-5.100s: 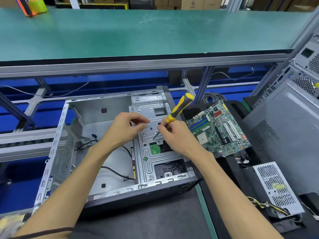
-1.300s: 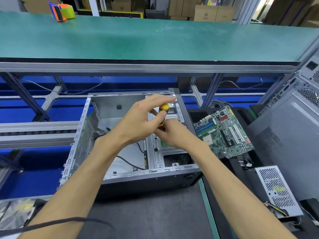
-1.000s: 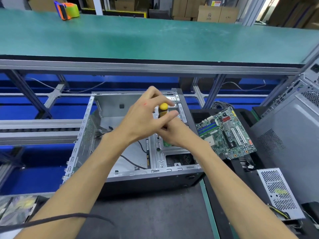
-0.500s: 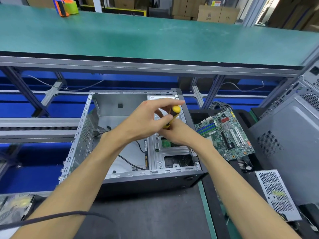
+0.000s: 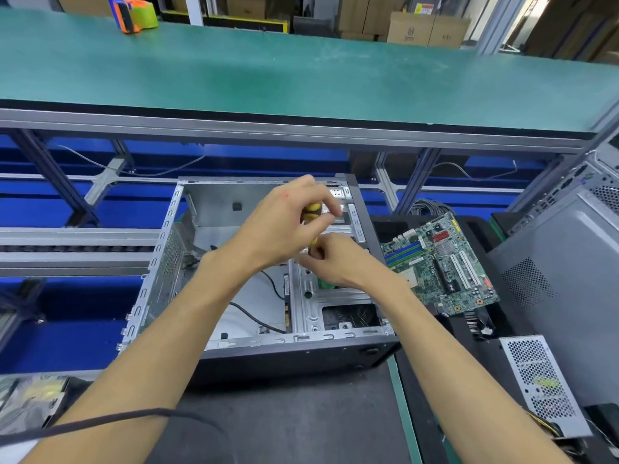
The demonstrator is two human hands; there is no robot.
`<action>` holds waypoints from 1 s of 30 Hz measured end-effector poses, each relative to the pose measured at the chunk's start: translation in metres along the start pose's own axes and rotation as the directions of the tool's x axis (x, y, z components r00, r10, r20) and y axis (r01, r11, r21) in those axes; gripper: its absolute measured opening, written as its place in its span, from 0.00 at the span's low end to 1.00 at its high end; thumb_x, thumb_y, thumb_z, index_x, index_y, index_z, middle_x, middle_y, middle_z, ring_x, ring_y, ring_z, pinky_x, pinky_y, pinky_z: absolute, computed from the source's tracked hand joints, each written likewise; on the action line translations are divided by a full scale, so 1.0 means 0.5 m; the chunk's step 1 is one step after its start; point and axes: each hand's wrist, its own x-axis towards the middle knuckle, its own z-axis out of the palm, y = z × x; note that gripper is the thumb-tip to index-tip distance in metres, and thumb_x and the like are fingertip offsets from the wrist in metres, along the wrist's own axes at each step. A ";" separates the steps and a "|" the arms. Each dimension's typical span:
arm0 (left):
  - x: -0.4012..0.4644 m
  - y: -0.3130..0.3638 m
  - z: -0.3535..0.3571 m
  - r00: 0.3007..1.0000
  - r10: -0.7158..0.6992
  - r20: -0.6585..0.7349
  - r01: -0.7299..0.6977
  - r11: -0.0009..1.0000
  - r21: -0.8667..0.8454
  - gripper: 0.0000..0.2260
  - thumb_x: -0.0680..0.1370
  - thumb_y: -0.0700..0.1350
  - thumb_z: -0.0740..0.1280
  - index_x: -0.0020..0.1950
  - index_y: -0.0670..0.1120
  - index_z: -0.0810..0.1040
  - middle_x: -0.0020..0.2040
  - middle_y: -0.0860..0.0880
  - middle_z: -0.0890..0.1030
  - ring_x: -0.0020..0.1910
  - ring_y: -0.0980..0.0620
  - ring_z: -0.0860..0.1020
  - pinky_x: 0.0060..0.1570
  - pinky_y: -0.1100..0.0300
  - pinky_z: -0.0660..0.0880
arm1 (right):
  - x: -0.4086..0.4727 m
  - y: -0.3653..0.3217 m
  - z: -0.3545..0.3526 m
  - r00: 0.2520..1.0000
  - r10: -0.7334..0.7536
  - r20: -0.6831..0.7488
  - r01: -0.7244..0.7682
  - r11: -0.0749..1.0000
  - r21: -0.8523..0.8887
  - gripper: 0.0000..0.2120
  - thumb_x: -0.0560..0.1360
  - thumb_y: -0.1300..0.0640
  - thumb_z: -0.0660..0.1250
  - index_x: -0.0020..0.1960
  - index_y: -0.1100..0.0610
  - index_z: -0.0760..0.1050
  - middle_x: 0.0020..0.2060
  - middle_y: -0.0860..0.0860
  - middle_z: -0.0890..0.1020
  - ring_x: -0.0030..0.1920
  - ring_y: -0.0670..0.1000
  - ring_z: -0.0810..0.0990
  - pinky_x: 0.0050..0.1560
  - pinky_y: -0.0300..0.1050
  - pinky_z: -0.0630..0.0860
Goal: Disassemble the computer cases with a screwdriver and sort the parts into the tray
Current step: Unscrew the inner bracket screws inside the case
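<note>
Open computer case center on bench; both hands over its drive cage. Motherboard right of case, power supply nearer right, tape dispenser far left on shelf.

A dark work mat covers the near bench, and the opened computer case sits directly on it, open side up. To the right of a green strip, a black tray carries a green motherboard and, nearer, a perforated metal power supply, with a grey closed case standing at the far right. Behind and higher runs a long green-topped shelf, where an orange and green tape dispenser rests near its far left edge.
</note>
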 end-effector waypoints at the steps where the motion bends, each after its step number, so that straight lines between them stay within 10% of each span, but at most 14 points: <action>1: 0.000 -0.004 0.004 1.000 -0.013 -0.020 0.014 0.998 0.062 0.03 0.79 0.43 0.70 0.51 0.49 0.83 0.40 0.53 0.73 0.41 0.50 0.73 0.46 0.47 0.74 | 0.000 -0.002 0.002 1.000 -0.013 -0.012 0.013 1.000 -0.028 0.24 0.78 0.43 0.65 0.30 0.54 0.61 0.25 0.49 0.67 0.27 0.50 0.65 0.30 0.45 0.60; 7: -0.012 -0.009 0.009 0.994 -0.106 -0.034 0.097 0.976 -0.197 0.10 0.80 0.49 0.68 0.61 0.54 0.78 0.48 0.58 0.77 0.36 0.54 0.74 0.40 0.64 0.71 | -0.006 0.004 0.013 0.999 -0.013 -0.032 0.013 1.000 0.002 0.19 0.79 0.50 0.62 0.32 0.56 0.64 0.29 0.52 0.72 0.31 0.52 0.69 0.32 0.47 0.64; 16: -0.022 -0.013 0.013 0.983 -0.181 0.015 0.174 0.915 -0.363 0.11 0.80 0.41 0.68 0.61 0.51 0.78 0.53 0.50 0.81 0.43 0.47 0.80 0.45 0.49 0.80 | -0.015 0.016 0.033 0.986 -0.043 -0.162 0.061 0.992 0.108 0.10 0.79 0.55 0.63 0.39 0.52 0.70 0.29 0.48 0.76 0.31 0.47 0.75 0.31 0.41 0.67; 30: -0.100 -0.121 0.070 0.906 -0.365 0.213 0.396 0.909 -0.130 0.10 0.77 0.41 0.71 0.57 0.50 0.82 0.51 0.56 0.83 0.39 0.61 0.75 0.43 0.70 0.71 | -0.017 0.029 0.001 0.978 -0.011 -0.208 0.107 0.883 0.457 0.11 0.77 0.62 0.64 0.43 0.49 0.65 0.30 0.53 0.75 0.29 0.51 0.72 0.31 0.44 0.70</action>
